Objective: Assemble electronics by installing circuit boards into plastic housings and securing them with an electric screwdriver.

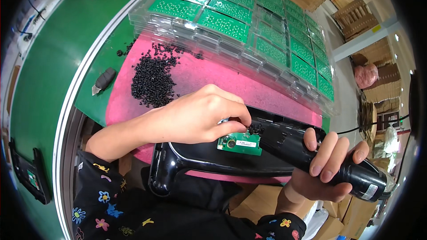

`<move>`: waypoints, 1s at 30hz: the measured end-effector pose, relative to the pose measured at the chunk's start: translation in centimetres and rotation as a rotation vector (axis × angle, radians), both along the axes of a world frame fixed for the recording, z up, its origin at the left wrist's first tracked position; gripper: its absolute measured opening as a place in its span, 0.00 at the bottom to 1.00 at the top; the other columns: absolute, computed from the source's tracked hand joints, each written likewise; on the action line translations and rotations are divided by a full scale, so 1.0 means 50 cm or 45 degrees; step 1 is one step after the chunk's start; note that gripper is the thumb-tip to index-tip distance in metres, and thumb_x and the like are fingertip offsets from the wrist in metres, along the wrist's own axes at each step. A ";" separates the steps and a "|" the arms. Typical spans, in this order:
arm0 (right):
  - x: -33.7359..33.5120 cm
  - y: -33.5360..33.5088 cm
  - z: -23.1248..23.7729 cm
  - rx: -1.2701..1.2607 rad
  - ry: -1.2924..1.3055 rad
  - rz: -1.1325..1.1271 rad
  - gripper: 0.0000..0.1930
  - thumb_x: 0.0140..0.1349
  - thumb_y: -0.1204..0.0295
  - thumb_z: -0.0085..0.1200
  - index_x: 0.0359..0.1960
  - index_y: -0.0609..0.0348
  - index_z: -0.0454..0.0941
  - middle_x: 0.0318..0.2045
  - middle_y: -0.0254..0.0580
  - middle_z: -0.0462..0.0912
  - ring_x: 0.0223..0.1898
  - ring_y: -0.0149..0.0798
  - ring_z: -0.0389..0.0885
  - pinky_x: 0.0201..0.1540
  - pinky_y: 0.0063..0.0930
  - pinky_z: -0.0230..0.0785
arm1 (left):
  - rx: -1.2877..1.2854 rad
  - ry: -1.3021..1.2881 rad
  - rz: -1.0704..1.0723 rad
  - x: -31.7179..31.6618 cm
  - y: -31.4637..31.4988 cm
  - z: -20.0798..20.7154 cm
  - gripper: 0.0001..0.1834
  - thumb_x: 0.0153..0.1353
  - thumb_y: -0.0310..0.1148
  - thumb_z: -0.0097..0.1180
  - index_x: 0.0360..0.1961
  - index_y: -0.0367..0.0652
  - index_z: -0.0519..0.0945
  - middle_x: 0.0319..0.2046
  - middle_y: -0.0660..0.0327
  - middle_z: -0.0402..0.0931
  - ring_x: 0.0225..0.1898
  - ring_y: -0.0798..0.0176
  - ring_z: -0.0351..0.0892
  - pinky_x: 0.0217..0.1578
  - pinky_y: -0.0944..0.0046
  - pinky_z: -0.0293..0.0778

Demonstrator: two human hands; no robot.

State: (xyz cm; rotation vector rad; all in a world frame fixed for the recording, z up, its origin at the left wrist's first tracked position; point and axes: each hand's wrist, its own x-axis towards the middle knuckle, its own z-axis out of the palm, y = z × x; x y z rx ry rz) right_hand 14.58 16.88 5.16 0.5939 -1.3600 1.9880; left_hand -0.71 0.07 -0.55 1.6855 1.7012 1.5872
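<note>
My right hand (pixel 327 164) wraps round a black electric screwdriver (pixel 289 151) with a cable at its back end. Its front end points left toward a small green circuit board (pixel 242 146), which lies in a black plastic housing (pixel 200 163). Over the board, my left hand (pixel 202 113) is closed, with thumb and forefinger pinched together. A small clump of black screw-like pieces (pixel 255 129) sits right by these fingertips and the screwdriver's front. What the pinch itself holds is hidden. The housing rests on a pink mat (pixel 204 71) and overhangs its near edge.
Many loose small black pieces (pixel 153 80) are heaped at the mat's left. Behind stand stacked clear trays (pixel 213 40) of green circuit boards. A dark grey wrapped lump (pixel 104 80) lies left of the mat. Another black housing (pixel 31 173) is at far left; cardboard boxes (pixel 262 204) are below right.
</note>
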 end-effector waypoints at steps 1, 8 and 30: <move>0.003 -0.001 0.003 0.017 -0.052 -0.020 0.23 0.62 0.61 0.66 0.49 0.46 0.63 0.24 0.26 0.73 0.28 0.27 0.70 0.45 0.34 0.58 | -0.029 0.058 0.021 0.000 -0.001 -0.001 0.05 0.56 0.22 0.65 0.33 0.34 0.82 0.31 0.55 0.82 0.33 0.53 0.83 0.34 0.59 0.78; -0.010 -0.005 -0.005 0.059 -0.210 -0.127 0.21 0.63 0.58 0.62 0.49 0.43 0.63 0.24 0.24 0.69 0.27 0.27 0.68 0.47 0.37 0.60 | 0.027 0.374 0.215 0.009 0.005 -0.006 0.13 0.52 0.28 0.69 0.37 0.34 0.80 0.33 0.53 0.81 0.34 0.49 0.81 0.36 0.55 0.77; 0.015 0.066 -0.042 0.114 -0.460 -0.324 0.21 0.59 0.73 0.59 0.49 0.54 0.61 0.21 0.35 0.70 0.20 0.32 0.68 0.28 0.30 0.64 | -0.244 0.513 -0.178 0.001 0.008 -0.019 0.10 0.58 0.38 0.65 0.32 0.43 0.83 0.31 0.65 0.82 0.34 0.58 0.81 0.36 0.59 0.77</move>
